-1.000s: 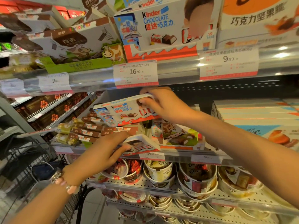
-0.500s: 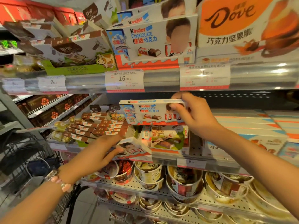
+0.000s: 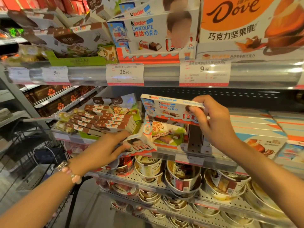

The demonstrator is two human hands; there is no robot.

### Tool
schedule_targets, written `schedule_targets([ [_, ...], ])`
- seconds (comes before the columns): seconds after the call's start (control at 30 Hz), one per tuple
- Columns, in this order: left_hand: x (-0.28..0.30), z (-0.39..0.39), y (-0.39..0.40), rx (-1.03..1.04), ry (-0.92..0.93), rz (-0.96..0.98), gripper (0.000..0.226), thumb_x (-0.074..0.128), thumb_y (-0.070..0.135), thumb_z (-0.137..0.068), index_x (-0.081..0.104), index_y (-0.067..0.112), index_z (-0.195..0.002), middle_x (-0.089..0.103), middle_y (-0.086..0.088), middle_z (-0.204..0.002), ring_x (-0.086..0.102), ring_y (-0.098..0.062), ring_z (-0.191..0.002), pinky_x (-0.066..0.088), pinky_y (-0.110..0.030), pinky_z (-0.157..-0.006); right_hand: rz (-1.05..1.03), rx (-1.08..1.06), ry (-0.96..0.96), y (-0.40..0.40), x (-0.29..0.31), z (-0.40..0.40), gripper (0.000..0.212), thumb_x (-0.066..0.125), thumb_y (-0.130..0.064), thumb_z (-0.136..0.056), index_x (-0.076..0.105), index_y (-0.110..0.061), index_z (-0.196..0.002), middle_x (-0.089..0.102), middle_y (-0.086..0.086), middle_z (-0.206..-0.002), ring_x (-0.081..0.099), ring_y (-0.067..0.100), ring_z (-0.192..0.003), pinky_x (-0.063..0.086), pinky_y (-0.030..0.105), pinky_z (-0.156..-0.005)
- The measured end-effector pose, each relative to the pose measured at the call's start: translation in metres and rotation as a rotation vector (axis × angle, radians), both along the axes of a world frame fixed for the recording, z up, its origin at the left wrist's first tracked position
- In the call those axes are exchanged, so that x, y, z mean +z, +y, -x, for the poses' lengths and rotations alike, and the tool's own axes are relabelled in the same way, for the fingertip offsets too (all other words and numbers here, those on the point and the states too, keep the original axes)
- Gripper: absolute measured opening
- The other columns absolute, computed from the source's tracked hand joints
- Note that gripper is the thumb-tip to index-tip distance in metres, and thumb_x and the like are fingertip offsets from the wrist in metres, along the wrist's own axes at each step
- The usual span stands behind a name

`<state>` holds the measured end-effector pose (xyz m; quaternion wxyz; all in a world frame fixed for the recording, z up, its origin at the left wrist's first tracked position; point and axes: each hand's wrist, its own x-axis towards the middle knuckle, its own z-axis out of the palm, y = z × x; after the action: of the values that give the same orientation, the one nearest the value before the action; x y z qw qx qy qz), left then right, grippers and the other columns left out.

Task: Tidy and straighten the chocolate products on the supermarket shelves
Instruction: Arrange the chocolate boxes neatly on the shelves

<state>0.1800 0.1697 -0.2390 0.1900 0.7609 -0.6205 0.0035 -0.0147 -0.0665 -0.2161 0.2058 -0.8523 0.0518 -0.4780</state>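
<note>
My right hand grips the right end of a flat white Kinder chocolate box, held upright above the middle shelf. My left hand holds the left side of a second Kinder box that tilts at the shelf's front edge. Behind that box stands a green cow-print chocolate tray. Left of it lies a pile of brown-and-white chocolate bars.
Display cartons of Kinder and Dove fill the top shelf above price tags. Flat boxes are stacked at the right. Dove cups line the lower shelf. A black wire cart stands at the left.
My right hand has carried the upper Kinder box rightward and turned it upright and level. The left hand stays on the tilted box at the shelf edge.
</note>
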Motion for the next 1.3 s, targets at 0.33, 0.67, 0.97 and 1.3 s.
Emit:
schedule_targets([
  [0.33,0.027,0.012,-0.044,-0.165,-0.114,-0.003,0.016,0.072,0.029,-0.079,0.058,0.026,-0.073,0.043,0.023,-0.067,0.044,-0.001,-0.067,0.033,-0.019,-0.060,-0.058,-0.228,0.017,0.007,-0.006,-0.002,0.023,0.048,-0.026,-0.095,0.056,-0.007,-0.105,0.055,-0.006,-0.094,0.055,0.006,-0.083,0.041,0.003,-0.057],
  [0.67,0.044,-0.011,-0.105,-0.259,-0.276,-0.294,0.036,0.072,0.037,-0.074,0.041,0.021,-0.063,0.048,-0.001,-0.126,0.027,-0.024,-0.133,0.016,-0.051,-0.109,-0.037,-0.436,-0.040,0.016,-0.005,-0.020,0.019,0.050,-0.022,-0.096,0.055,-0.005,-0.104,0.060,0.002,-0.092,0.056,0.004,-0.077,0.042,0.005,-0.060],
  [0.97,0.030,-0.025,-0.150,-0.318,-0.009,-0.359,0.035,0.079,0.035,-0.070,0.064,0.003,-0.075,0.054,-0.006,-0.071,0.045,-0.014,-0.059,0.030,-0.024,-0.051,0.041,-0.594,0.052,0.020,0.003,-0.007,0.018,0.053,-0.018,-0.094,0.057,-0.002,-0.103,0.055,-0.004,-0.092,0.045,-0.011,-0.071,0.036,-0.003,-0.061],
  [1.3,0.027,-0.015,-0.138,-0.239,-0.084,-0.255,0.028,0.078,0.038,-0.068,0.056,0.022,-0.070,0.047,0.000,-0.107,0.047,-0.018,-0.103,0.038,-0.032,-0.080,-0.027,-0.545,0.047,0.011,0.019,-0.006,0.027,0.048,-0.014,-0.094,0.056,0.001,-0.115,0.052,-0.004,-0.102,0.051,0.013,-0.091,0.034,-0.007,-0.067],
])
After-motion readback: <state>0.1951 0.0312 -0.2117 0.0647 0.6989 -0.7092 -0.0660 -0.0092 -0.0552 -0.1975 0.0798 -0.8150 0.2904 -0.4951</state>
